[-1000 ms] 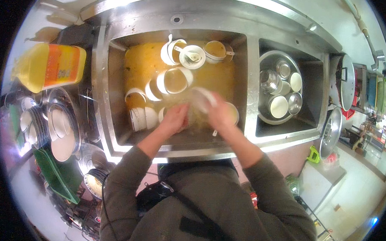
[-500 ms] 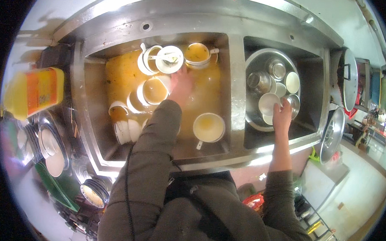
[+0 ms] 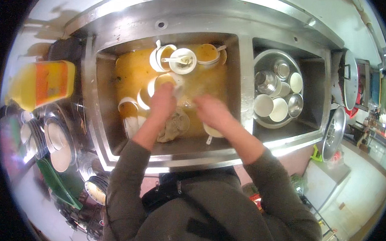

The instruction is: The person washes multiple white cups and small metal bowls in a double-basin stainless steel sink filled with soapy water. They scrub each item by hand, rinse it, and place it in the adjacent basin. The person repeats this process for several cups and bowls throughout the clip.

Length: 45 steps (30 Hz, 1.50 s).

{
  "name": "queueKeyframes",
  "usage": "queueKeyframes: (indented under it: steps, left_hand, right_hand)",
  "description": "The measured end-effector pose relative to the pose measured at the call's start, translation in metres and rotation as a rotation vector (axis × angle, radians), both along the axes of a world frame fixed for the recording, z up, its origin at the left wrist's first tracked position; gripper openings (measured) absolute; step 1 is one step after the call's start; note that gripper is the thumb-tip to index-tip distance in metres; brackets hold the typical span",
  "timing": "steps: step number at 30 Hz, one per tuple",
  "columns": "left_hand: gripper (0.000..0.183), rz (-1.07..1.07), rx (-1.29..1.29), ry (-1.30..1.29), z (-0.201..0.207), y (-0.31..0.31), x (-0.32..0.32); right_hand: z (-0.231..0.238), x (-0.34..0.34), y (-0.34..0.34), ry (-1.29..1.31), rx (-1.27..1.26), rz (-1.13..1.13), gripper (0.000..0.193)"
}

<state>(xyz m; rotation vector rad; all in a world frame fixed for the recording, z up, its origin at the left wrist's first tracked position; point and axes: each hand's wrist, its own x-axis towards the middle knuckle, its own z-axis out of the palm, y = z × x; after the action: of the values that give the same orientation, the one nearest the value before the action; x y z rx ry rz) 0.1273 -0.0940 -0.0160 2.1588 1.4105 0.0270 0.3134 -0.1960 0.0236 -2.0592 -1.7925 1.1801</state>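
My left hand [image 3: 164, 101], fingers bent and blurred, is over the left sink basin beside white bowls [image 3: 151, 86]; a whitish edge shows at its fingertips, and whether it grips this I cannot tell. Smeared by motion, my right hand [image 3: 210, 110] hovers above the murky orange water [image 3: 134, 82], near a white handled bowl [image 3: 213, 131] that it partly hides. Between my forearms lies a pale crumpled cloth [image 3: 171, 129] in the water. Farther back, a white bowl holding a spoon [image 3: 183, 66] rests between stacked white handled bowls [image 3: 156, 59] and another soup-filled one [image 3: 207, 53].
In the right basin a round steel bowl [image 3: 265, 121] holds several white and metal cups. A yellow jug [image 3: 43, 85] stands left of the sink, above stacked plates [image 3: 60, 152]. Steel lids [image 3: 334, 132] lean at the right. A metal divider [image 3: 246, 89] separates the basins.
My right hand has moved left from the cups in the right basin to the left basin, leaving a cup there. My left hand has drawn back toward me. The pale cloth now shows.
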Motion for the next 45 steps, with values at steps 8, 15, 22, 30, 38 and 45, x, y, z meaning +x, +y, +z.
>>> queueKeyframes:
  steps: [8, 15, 22, 30, 38, 45]
  left_hand:
    - [0.050, 0.645, -0.412, -0.361, 0.042, 0.004, -0.142]
    - [0.045, 0.670, -0.732, -0.462, 0.023, -0.026, -0.145]
    - [0.040, 1.064, -1.420, -1.134, 0.002, -0.039, -0.081]
    - [0.033, 0.788, -1.209, -0.769, 0.009, -0.036, -0.109]
    - [0.040, 0.764, -0.917, -0.548, 0.031, -0.055, -0.066]
    - [0.047, 0.599, -0.505, -0.588, 0.020, -0.031, -0.065]
  right_hand:
    - [-0.081, -0.150, 0.003, -0.129, -0.166, 0.512, 0.040]
    - [-0.081, -0.141, 0.002, 0.316, -0.085, -0.394, 0.040]
    - [-0.048, -0.190, 0.004, 0.577, 0.111, -0.994, 0.035]
    - [-0.052, -0.111, 0.004, 0.151, 0.020, -0.259, 0.038]
    - [-0.051, -0.104, -0.003, 0.987, -0.359, -0.772, 0.056]
    - [-0.023, -0.104, 0.006, 1.373, -0.532, -0.852, 0.044]
